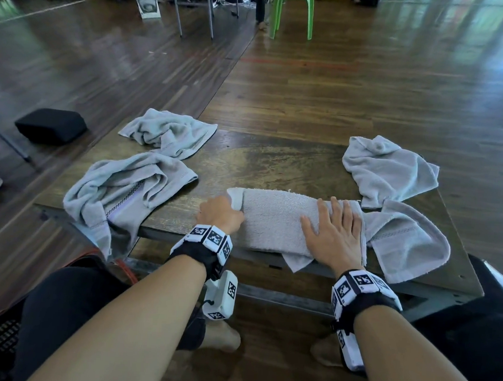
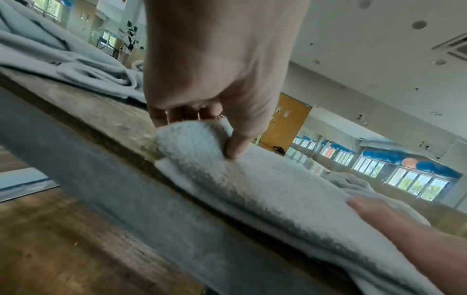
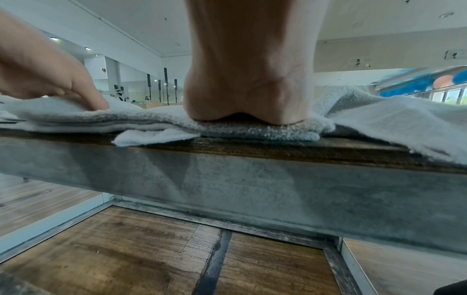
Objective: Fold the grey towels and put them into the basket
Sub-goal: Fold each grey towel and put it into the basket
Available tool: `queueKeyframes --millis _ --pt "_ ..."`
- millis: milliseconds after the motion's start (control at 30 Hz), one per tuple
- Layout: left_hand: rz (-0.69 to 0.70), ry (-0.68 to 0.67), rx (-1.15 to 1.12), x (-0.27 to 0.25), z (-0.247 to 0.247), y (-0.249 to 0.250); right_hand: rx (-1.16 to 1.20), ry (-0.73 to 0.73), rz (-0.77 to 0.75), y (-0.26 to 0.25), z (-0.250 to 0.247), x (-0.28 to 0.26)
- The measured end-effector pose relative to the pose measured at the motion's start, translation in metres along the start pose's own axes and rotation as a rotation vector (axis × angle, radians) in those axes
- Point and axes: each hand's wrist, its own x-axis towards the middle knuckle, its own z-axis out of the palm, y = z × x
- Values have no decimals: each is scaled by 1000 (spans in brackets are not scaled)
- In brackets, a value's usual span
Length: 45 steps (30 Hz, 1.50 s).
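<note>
A grey towel folded into a long strip lies at the near edge of the low wooden table. My left hand pinches the strip's left end, thumb on top and fingers curled under the fold; in the left wrist view that hand grips the towel end. My right hand lies flat with straight fingers on the strip's right part, and its palm presses the towel down. No basket is in view.
Crumpled grey towels lie on the table: two at the left, one at the far right and one at the near right. A black box sits on the floor left, a green chair far back.
</note>
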Motion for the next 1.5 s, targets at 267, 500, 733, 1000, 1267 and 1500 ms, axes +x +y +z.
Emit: queueKeyframes --millis 267,500,733,1000,1267,1500 --pt "-91 -8 -317 -5 -16 19 45 -61 -15 4 -4 2" --pt "75 -83 -366 -25 -44 77 402 -228 -3 13 -26 12" --pt "416 -278 -429 -65 -16 157 1295 -77 187 21 -82 -5" --pt "505 -97 -488 -76 33 134 1277 -242 292 60 -67 -11" --pt "638 -117 -192 -76 64 88 1024 24 365 60 -71 -9" --pt "792 -55 8 -89 76 82 1040 -8 399 61 -68 -13"
